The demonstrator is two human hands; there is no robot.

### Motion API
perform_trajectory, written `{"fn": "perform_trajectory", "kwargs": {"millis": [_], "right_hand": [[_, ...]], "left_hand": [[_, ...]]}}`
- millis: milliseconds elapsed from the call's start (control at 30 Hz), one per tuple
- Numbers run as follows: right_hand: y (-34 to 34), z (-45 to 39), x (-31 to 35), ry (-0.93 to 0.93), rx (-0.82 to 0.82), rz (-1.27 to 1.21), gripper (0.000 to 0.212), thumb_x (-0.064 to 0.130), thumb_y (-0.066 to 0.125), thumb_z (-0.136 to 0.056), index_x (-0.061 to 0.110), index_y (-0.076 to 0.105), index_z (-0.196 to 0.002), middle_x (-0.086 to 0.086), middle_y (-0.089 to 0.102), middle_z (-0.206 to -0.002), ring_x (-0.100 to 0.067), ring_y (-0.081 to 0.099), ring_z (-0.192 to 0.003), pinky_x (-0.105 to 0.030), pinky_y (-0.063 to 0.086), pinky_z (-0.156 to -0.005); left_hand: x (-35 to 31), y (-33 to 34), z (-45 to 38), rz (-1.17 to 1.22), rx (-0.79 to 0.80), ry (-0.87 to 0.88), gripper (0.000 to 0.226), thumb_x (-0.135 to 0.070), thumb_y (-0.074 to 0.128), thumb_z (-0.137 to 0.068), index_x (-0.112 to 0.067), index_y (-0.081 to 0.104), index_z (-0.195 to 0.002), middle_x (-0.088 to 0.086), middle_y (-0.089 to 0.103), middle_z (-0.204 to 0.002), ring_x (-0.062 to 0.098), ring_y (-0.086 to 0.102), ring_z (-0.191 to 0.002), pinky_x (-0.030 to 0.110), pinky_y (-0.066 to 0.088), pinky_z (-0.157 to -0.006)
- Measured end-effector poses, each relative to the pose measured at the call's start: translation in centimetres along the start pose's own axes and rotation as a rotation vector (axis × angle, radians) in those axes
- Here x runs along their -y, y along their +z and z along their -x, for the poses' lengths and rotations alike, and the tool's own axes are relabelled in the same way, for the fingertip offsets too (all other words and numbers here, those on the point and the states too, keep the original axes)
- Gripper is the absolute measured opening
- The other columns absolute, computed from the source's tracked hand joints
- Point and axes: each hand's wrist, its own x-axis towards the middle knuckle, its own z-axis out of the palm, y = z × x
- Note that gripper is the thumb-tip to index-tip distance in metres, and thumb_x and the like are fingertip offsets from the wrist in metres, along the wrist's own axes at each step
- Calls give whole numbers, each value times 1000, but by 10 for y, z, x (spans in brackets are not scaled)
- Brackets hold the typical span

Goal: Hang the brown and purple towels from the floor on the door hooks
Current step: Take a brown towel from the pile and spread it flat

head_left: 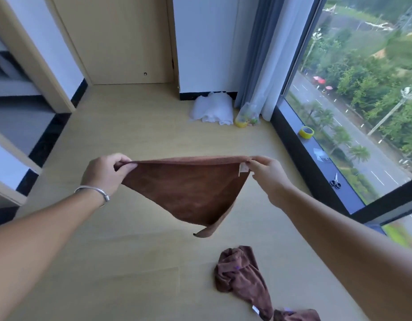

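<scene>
Above the floor [140, 262], left hand [106, 173] and right hand [268, 176] pinch the brown towel [188, 191] taut, while a crumpled towel [242, 279] runs off-frame below.

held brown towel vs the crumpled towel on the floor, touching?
Apart. In the head view the held brown towel hangs between both hands, and bare floor shows between its lowest tip and the crumpled towel.

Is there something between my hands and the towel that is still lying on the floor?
Yes: the brown towel stretched between both hands hangs above the crumpled towel on the floor.
</scene>
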Motion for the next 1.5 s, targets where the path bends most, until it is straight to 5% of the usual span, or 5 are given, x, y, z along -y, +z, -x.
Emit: {"fn": "perform_trajectory", "kwargs": {"millis": [100,400,900,1100,1500], "right_hand": [[23,14,-21,132,47,-66,20,14,53,-90,17,72,-83,4,69,-82,-13,60,-84,-31,50,-80],[89,118,-158,348,194,48,24,3,51,-87,8,69,-72,-12,56,-68,-25,48,-67,-34,37,-59],[148,293,-336,641,225,370,35,13,59,-89,22,68,-57,13,61,-50,6,48,-50,-18,37,-55],[180,280,-395,612,233,487,24,21,60,-89,22,68,-67,8,69,-66,-2,61,-67,-27,46,-69],[293,118,-609,402,219,602,31,21,56,-91,12,51,-61,6,48,-51,-16,46,-53,-28,35,-50]], "left_hand": [[20,-19,31,51,4,-56,12,-34,77,-77,-35,67,-72,-19,65,-68,9,61,-67,22,44,-61],[135,-21,194,-133,303,23,7,-18,72,-85,-24,74,-84,-10,67,-79,20,65,-71,35,50,-63],[271,33,385,-10,743,90,29,-46,45,-86,-28,68,-82,-13,56,-70,9,57,-62,19,40,-56],[322,99,391,1,724,-200,21,-41,55,-84,-25,70,-84,-11,62,-78,14,61,-75,32,48,-69],[463,328,344,-31,609,-407,11,-12,69,-84,-17,71,-94,-2,71,-87,19,65,-85,30,49,-81]]}}
